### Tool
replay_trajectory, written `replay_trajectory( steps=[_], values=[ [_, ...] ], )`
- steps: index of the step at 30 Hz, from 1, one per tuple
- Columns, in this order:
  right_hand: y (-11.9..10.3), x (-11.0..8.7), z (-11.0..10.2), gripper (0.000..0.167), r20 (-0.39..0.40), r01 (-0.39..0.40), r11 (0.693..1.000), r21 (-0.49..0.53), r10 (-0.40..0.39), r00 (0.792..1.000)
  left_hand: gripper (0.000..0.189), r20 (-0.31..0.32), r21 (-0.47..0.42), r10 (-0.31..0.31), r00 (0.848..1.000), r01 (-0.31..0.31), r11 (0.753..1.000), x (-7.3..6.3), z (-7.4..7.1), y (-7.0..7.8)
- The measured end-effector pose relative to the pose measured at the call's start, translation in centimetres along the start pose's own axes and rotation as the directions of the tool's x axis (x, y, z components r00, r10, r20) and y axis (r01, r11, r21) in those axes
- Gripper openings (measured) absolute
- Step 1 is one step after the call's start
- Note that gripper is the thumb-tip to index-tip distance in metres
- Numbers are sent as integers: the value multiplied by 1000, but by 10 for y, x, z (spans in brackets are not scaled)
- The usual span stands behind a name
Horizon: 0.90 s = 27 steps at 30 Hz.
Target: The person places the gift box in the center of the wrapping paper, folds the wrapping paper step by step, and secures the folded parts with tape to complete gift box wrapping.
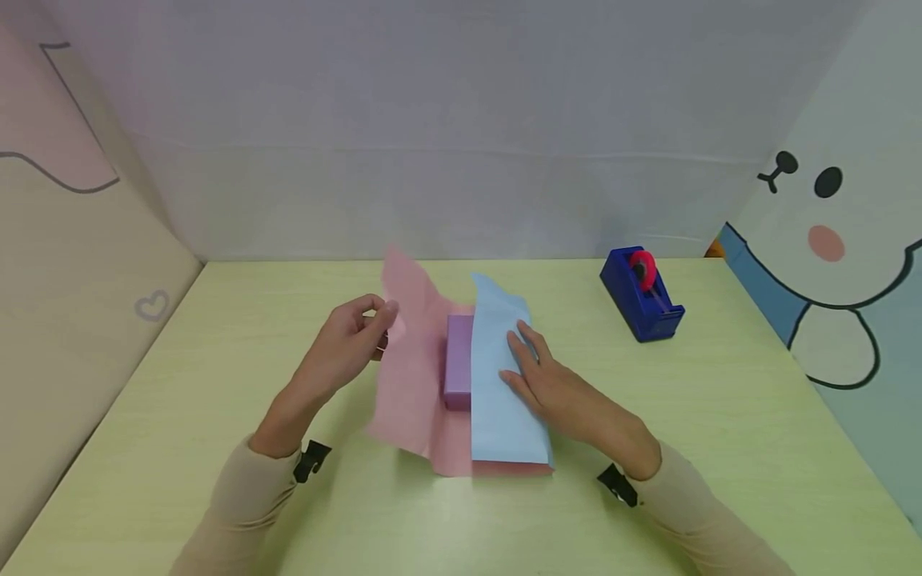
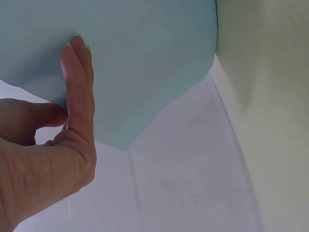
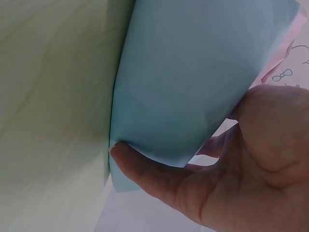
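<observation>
A purple box (image 1: 458, 360) lies on a sheet of wrapping paper (image 1: 412, 384), pink on its inner face and blue on the other. My left hand (image 1: 355, 340) pinches the sheet's raised left edge between thumb and fingers; in the left wrist view, the left hand's fingers (image 2: 79, 92) lie against the blue face. The sheet's right side is folded over part of the box as a blue flap (image 1: 497, 384). On that flap rests my right hand (image 1: 558, 390), its fingers spread and fairly straight. The box's right part is hidden under the flap.
A blue tape dispenser (image 1: 641, 296) with a red-cored roll stands at the back right of the pale wooden table (image 1: 403, 528). A pale cloth wall (image 1: 461, 200) rises behind the table. Printed panels flank it on both sides.
</observation>
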State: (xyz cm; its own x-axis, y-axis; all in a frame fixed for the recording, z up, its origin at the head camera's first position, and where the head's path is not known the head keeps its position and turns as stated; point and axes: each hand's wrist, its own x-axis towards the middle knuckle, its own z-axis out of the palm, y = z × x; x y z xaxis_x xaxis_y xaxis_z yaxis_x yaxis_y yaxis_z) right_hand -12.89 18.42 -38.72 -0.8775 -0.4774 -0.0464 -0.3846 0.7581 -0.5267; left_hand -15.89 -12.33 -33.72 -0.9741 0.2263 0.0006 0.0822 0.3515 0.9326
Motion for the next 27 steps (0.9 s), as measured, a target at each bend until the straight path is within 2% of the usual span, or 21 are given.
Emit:
replay_trajectory(
  steps=[6, 16, 27],
  values=[
    [0, -1, 0, 68, -9, 3, 1000, 0, -3, 1000, 30, 16, -2, 50, 999, -50, 999, 3, 11, 3],
    [0, 1, 0, 68, -10, 0, 1000, 9, 0, 1000, 22, 57, -115, 123, 991, -115, 987, 6, 24, 8],
    [1, 2, 0, 67, -16, 1, 1000, 2, -1, 1000, 22, 99, -147, 143, 985, -128, 981, 12, 37, 13]
  ],
)
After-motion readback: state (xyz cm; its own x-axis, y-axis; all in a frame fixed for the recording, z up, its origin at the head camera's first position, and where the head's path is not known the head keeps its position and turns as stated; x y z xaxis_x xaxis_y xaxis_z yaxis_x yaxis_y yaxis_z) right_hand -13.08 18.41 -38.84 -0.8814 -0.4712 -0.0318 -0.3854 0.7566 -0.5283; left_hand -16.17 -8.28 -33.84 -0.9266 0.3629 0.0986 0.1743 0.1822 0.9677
